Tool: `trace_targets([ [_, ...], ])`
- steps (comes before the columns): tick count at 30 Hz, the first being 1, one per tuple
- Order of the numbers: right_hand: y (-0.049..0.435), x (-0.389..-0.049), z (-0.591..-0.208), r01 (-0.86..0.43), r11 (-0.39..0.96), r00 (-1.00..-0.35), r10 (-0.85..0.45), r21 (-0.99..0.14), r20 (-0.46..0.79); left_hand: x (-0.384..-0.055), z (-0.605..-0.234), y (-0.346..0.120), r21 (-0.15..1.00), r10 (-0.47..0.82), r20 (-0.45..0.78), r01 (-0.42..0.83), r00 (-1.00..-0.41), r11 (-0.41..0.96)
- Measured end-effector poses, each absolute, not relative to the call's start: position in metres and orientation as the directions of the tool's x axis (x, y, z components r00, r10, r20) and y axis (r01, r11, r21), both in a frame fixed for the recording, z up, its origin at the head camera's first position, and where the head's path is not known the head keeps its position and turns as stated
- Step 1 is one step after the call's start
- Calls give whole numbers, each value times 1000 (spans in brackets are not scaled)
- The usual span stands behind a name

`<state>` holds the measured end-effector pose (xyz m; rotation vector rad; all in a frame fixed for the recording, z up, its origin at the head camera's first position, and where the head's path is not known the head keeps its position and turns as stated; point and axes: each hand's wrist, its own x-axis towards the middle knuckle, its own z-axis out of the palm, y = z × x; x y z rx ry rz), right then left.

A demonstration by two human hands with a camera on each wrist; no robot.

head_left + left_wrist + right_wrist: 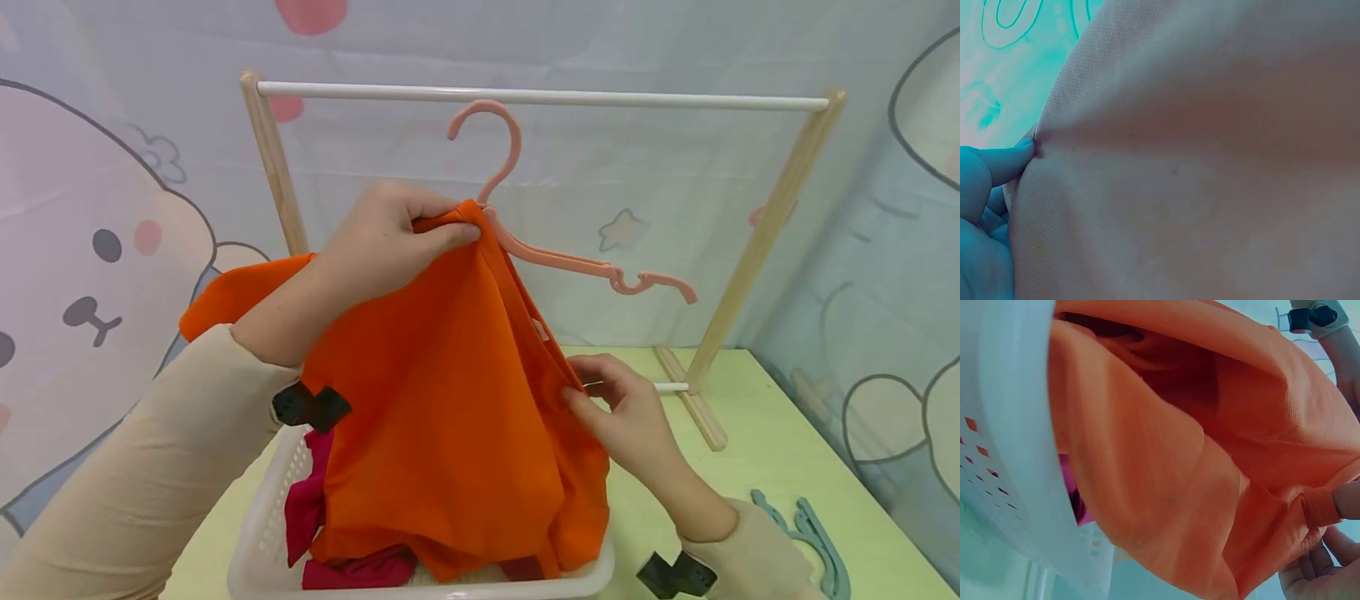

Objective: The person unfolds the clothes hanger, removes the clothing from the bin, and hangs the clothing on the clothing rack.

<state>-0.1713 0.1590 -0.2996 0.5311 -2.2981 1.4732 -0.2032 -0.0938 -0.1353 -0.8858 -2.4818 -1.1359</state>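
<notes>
An orange shirt (442, 400) hangs between my hands over the basket. High on its edge, beside the hanger's neck, my left hand (367, 242) pinches the cloth between thumb and fingers; the left wrist view shows that thumb (1010, 161) pressed on the fold. My right hand (630, 417) pinches the same edge farther down, below a small white label (540, 330). A pink folding hanger (555, 258) has its hook upward and one arm out to the right; its other side is hidden by the shirt. In the right wrist view, the shirt (1147, 462) falls in loose folds.
A white perforated basket (258, 508) stands below with dark pink cloth (367, 569) inside. Behind it is a wooden rack with a white rail (637, 101); the hanger's hook appears just under the rail. A blue-green hanger (821, 542) lies on the table at the right.
</notes>
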Motion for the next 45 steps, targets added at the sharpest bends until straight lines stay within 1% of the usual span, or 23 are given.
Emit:
trace_targets([
  [2,160,-170,-297,-482,395,-871,-118,-782,477,-204,-134,-97,587,406,485,632,-775,506],
  [9,162,-166,-288,-460,368,-885,-116,-808,451,-203,-128,-110,628,328,490,588,-808,509],
  [12,163,-167,-287,-453,372,-888,-108,-810,447,-201,-128,-115,624,315,510,596,-801,505],
  [17,165,-167,-288,-417,377,-904,-81,-827,419,-201,-135,-124,574,355,576,673,-736,465],
  [19,166,-167,-288,-399,368,-913,-71,-840,402,-200,-140,-128,565,369,586,690,-722,453],
  [22,169,-168,-289,-377,371,-921,-58,-848,384,-199,-148,-134,552,387,578,694,-718,462],
  [24,170,-169,-290,-366,389,-925,-51,-845,377,-197,-153,-137,560,395,559,683,-729,468],
  [31,177,-173,-293,-369,487,-915,-42,-792,401,-193,-171,-146,567,409,536,673,-739,475],
  [41,193,-179,-303,-404,572,-885,-49,-713,463,-195,-194,-158,549,457,535,704,-711,451],
  [45,199,-177,-301,-379,565,-901,-43,-733,433,-195,-201,-165,538,477,538,719,-695,440],
])
